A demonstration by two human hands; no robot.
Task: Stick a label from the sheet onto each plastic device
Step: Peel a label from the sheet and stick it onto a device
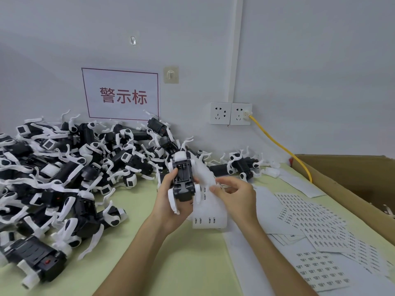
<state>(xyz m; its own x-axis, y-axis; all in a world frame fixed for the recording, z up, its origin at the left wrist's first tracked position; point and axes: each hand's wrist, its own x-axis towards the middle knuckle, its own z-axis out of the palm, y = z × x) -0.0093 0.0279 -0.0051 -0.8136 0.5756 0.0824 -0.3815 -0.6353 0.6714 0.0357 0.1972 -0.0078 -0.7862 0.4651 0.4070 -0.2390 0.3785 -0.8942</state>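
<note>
Over the green table, the left hand curls round a device, likely light and rigid, best held by its body. The right hand pinches the flimsy sheet beside it.

We see a small assembly workshop: heaped devices at left, label sheets at right, carton far right.

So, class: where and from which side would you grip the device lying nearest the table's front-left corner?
Probably grip the device by its black body, from above, fingers across the long sides: it lies flat and boxy, and its thin white legs stick out. The left hand holds another device likewise.
</note>
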